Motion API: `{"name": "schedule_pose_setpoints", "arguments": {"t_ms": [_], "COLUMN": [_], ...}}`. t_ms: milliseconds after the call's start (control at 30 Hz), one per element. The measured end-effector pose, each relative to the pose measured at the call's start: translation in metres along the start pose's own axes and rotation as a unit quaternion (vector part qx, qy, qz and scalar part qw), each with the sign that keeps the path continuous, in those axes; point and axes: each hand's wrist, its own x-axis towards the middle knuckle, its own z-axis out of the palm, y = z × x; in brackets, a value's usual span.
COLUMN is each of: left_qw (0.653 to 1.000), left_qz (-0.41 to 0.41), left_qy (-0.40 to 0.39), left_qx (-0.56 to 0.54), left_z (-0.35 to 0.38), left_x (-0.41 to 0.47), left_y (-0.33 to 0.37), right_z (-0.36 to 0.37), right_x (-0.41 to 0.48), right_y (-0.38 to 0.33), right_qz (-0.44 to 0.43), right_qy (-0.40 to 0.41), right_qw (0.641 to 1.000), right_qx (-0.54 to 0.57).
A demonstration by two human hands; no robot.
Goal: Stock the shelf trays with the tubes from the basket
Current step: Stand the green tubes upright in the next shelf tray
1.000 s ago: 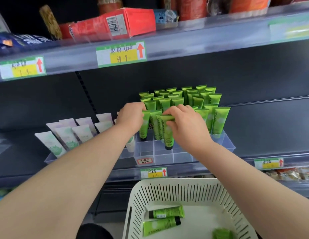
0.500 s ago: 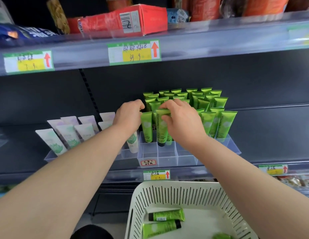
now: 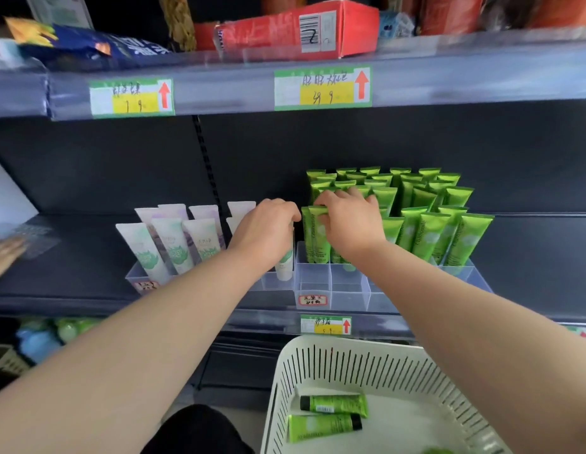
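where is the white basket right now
In the head view the white basket sits at bottom right, just below the shelf edge and the clear tray, with green tubes lying in it.

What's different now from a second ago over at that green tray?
The right hand moved its green tube from the front cells of the clear tray back into the row of standing tubes, cap down, still pinching its top. The left hand stayed beside it. The two tubes in the basket have not moved.
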Motion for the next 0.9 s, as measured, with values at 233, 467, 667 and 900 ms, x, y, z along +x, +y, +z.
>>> {"name": "schedule_pose_setpoints", "arguments": {"t_ms": [233,467,667,900], "left_qw": [0.999,0.997,0.991,0.986], "left_qz": [0.030,0.067,0.088,0.047], "left_qy": [0.013,0.015,-0.008,-0.117], "left_qx": [-0.020,-0.044,-0.096,-0.111], "left_z": [0.003,0.009,0.042,0.116], "left_x": [-0.012,-0.028,-0.064,-0.121], "left_y": [-0.001,0.010,0.030,0.046], "right_z": [0.014,0.005,0.007,0.047], "right_x": [0.001,-0.015,-0.086,-0.203], "right_y": [-0.001,-0.003,0.012,0.048], "right_qz": [-0.006,-0.019,0.004,0.023], "right_qy": [-0.049,0.029,0.081,0.017], "right_qw": [0.996,0.999,0.997,1.000], "right_qx": [-0.071,-0.037,0.007,-0.008]}}
